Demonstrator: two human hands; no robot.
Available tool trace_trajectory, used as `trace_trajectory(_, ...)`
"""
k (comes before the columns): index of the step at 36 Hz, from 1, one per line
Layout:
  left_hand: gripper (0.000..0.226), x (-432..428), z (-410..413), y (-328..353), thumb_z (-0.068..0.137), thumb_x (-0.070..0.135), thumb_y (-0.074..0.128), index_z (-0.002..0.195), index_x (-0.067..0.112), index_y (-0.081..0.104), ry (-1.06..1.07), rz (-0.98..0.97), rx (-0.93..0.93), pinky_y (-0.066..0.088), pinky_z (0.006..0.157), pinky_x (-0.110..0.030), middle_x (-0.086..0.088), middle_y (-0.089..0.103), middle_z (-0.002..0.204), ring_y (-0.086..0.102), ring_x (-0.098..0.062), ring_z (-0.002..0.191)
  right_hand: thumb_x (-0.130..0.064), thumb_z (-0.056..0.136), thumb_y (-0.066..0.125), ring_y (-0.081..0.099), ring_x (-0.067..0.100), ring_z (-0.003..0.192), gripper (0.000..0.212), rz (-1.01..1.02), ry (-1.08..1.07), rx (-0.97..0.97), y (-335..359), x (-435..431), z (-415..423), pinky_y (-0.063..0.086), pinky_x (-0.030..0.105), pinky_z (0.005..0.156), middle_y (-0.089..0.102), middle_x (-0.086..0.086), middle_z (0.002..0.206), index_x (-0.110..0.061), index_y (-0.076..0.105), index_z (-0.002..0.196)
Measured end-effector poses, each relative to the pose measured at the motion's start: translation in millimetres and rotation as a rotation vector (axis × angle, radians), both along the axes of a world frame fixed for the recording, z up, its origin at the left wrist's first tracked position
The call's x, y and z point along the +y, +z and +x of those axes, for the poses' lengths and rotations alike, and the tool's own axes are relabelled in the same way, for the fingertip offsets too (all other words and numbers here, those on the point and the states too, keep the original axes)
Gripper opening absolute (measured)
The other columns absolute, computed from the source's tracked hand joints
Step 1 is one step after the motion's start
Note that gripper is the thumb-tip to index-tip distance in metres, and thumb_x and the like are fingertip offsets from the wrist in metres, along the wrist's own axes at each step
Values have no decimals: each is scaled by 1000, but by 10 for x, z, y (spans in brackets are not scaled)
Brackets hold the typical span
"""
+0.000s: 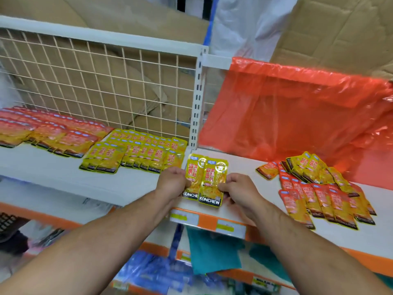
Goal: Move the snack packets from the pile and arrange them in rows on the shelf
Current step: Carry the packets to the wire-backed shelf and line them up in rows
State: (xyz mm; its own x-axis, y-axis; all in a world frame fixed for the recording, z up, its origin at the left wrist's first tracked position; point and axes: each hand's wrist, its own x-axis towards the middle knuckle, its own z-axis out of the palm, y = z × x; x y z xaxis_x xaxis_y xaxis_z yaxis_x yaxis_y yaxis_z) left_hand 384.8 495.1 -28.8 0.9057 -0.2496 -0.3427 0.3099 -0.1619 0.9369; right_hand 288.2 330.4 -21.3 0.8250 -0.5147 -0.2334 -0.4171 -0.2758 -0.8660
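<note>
White shelf (63,173) boards with an orange front lip fill the view, with price tags along the edge. Nearest, both forearms reach in to the shelf's front, just right of the upright post (196,103).

The left hand (173,182) pinches the left edge of 2 yellow packets (204,179), its fingers curled onto the film. The right hand (238,188) pinches the lower right corner of the right-hand one. Each grip is clenched on the packets, not spread wide. The packets lie flat, side by side and slightly overlapping, with their black bottom bands at the shelf's front edge.

They look light and thin, made of glossy film over a lumpy filling, so probably limp and slippery against each other. The flat sealed edges seem the surest place to hold, and sliding them flat should keep the pair aligned.

Farther right, the pile (319,188) of red and yellow packets sprawls loosely on the same board. Farther left, beyond the post, the yellow rows (138,152) stand finished, with the red rows (49,133) past them. Behind are wire mesh (95,81), an orange plastic sheet (297,107) and cardboard (340,28).
</note>
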Motion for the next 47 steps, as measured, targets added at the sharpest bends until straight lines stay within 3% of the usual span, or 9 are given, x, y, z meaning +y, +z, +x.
trace_trajectory(4,32,412,180,17,80,-13,69,80,17,57,13,22,-29,43,52,-19,0,60,84,55,-12,67,-3,85,70,53,19,49,18,24,16,-1,-55,384,220,36,26,45,56,13,63,-10,55,76)
trace_trajectory(8,30,718,344,6,81,-12,69,83,15,56,36,51,-37,39,51,-22,-7,60,82,55,-15,63,-2,84,70,48,21,56,28,27,30,-1,-94,664,424,35,27,46,51,13,64,-14,49,69)
trace_trajectory(15,31,1039,639,-25,76,-13,73,78,15,60,110,92,-71,46,63,-23,-12,66,95,67,-28,91,-4,83,72,49,21,57,30,35,86,4,-91,890,807,38,30,49,55,11,63,-14,50,66)
trace_trajectory(19,30,1152,767,-40,77,-11,72,76,17,61,155,138,-103,44,54,-19,-6,64,80,63,-17,66,-6,82,73,48,21,59,28,12,135,4,-97,913,1038,37,29,51,52,11,62,-14,50,68)
trace_trajectory(25,26,1350,1001,-73,77,-6,73,76,18,61,230,217,-136,49,64,-27,1,65,74,61,-15,61,-8,79,75,45,20,57,41,12,200,-6,-131,1004,1391,34,29,55,49,9,57,-19,42,58)
trace_trajectory(29,28,1449,1096,-142,74,0,79,73,20,60,239,290,-160,55,75,-36,-4,67,82,66,-25,78,-8,79,76,40,19,57,44,23,204,17,-206,1080,1458,32,31,56,44,9,60,-21,40,57)
trace_trajectory(35,27,1568,1370,-118,74,3,79,71,20,59,213,363,-212,57,77,-36,2,66,75,68,-25,83,-8,80,75,34,18,52,44,36,198,-1,-142,1213,1687,26,26,51,39,3,57,-21,38,60)
trace_trajectory(43,25,1725,1759,-92,77,6,74,74,24,58,120,486,-281,37,58,-23,13,59,78,59,-17,82,-8,82,75,32,12,43,48,33,117,20,-150,1464,1925,25,24,46,37,-7,44,-21,37,56)
trace_trajectory(47,24,1804,1904,-163,78,5,69,82,26,58,61,533,-338,40,68,-23,6,64,92,60,-19,88,-9,80,76,37,18,52,49,7,75,26,-161,1577,1996,26,25,50,41,0,53,-20,36,54)
